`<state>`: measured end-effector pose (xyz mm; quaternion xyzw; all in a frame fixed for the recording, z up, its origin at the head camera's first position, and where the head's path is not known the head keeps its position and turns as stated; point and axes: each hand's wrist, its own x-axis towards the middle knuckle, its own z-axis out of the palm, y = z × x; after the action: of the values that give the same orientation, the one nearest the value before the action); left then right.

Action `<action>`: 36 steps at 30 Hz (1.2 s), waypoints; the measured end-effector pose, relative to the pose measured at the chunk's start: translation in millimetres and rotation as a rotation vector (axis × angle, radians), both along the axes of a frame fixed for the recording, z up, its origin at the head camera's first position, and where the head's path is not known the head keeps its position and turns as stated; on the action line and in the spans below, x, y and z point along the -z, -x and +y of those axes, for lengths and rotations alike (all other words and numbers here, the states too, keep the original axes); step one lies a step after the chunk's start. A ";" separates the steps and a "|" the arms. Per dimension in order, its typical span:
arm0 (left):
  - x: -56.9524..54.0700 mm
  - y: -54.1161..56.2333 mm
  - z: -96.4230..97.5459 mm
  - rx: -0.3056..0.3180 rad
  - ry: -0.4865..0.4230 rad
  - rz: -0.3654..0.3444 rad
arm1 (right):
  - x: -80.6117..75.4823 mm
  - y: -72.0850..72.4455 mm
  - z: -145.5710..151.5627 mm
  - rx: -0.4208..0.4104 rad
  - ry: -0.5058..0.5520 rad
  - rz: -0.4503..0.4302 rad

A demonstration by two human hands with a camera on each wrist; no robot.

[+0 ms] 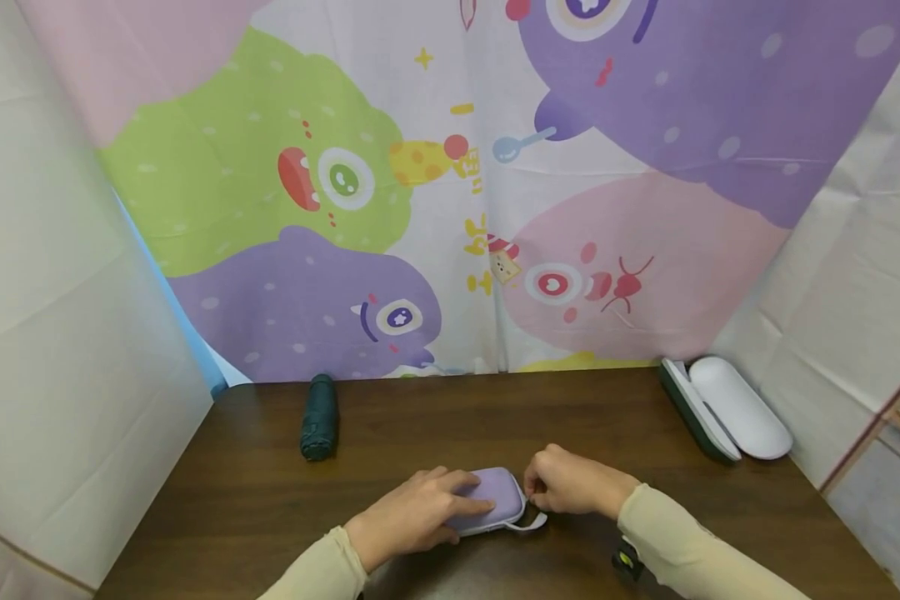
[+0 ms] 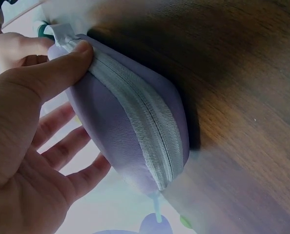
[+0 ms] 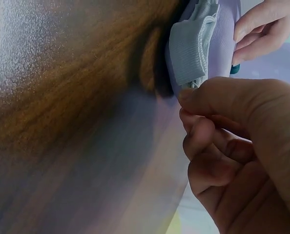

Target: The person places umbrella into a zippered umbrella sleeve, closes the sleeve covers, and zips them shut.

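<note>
**Purple Case Takes the Near Middle!**

Filling the far side, the monster-print sheet! Before it stretches the brown table. Far right, an open case shows its white lining; far left lies a green umbrella.

Down near the middle, in comes the left hand from the left: fingers spread across the purple case's top, thumb pressed on its zip side, a firm grip. The right hand works the right end, other fingers curled, thumb and forefinger pressed together, pinching the zip pull, just a sliver showing! Right beside those fingertips hangs the pale strap, folded in a loop.
</note>
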<state>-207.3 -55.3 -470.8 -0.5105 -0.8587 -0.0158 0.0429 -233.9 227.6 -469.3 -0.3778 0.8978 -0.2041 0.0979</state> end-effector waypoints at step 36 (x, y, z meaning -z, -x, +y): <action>0.6 0.2 0.4 -0.011 -0.016 -0.011 | 1.2 -14.8 -2.3 -0.065 0.051 0.024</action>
<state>-207.5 -54.9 -471.4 -0.5053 -0.8615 -0.0253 0.0425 -219.1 225.3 -470.5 -0.4116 0.8806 -0.2191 0.0839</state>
